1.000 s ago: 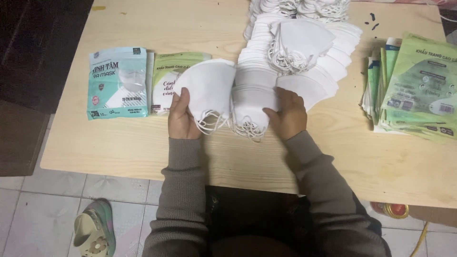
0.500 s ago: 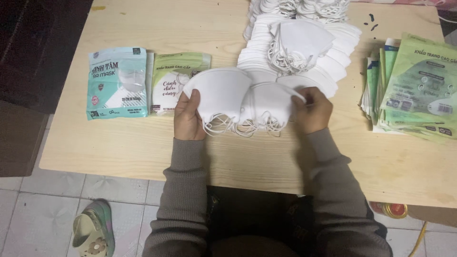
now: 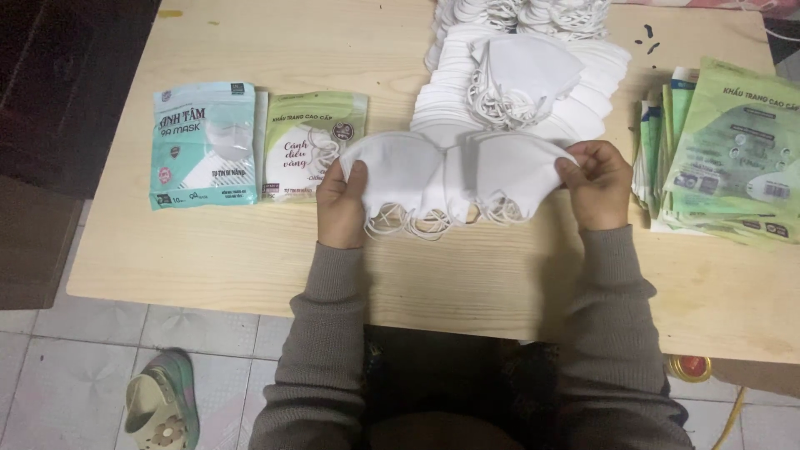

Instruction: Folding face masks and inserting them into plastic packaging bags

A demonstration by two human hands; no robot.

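Left hand (image 3: 342,208) and right hand (image 3: 598,185) each pinch an end of a fanned stack of white masks (image 3: 454,177), held just above the table (image 3: 500,275) in front of the mask pile (image 3: 521,79). Long axis runs left-right, ear loops hanging toward the person. Looks light, soft and prone to slipping apart, so grip the folded end edges, not the loops

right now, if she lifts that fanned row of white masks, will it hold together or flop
Probably floppy: the fanned white masks sag in the middle between the left hand and right hand. Likely light, being thin fabric. The loose ear loops dangling below could snag or tangle.
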